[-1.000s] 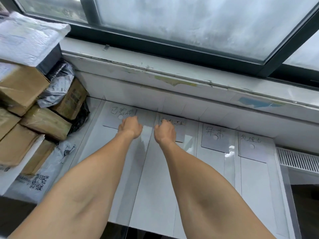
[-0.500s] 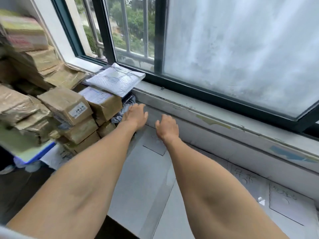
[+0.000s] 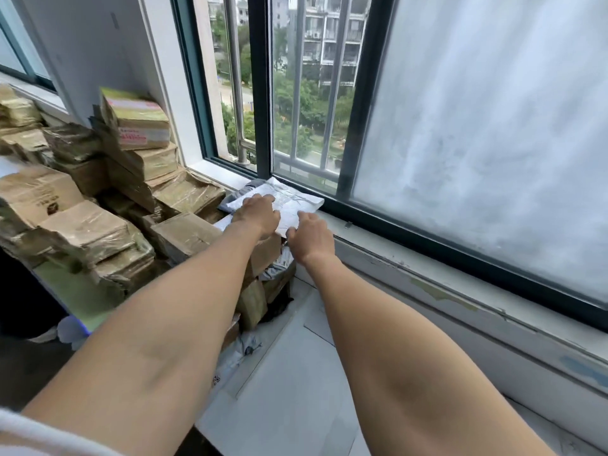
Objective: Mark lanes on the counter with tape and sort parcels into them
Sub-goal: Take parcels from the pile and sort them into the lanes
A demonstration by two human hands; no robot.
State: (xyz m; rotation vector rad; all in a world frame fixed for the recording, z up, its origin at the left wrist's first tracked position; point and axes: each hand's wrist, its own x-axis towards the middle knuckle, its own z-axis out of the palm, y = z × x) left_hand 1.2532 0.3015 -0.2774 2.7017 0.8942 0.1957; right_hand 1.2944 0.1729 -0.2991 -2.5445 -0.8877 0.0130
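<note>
Now, white mailer (image 3: 292,205) flat, corner toward window (image 3: 477,126), left fingers (image 3: 263,200) spread atop, right fingers (image 3: 304,214) pinching edge.

Both hands off the counter (image 3: 289,373), moved out toward 11 o'clock. Left hand (image 3: 256,215) now on top of the white mailer (image 3: 296,200) on the parcel stack (image 3: 184,235); right hand (image 3: 309,236) touching its 5 o'clock edge.

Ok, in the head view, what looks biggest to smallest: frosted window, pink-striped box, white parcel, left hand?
1. frosted window
2. pink-striped box and white parcel: too alike to rank, and the parcel is partly covered
3. left hand
</note>
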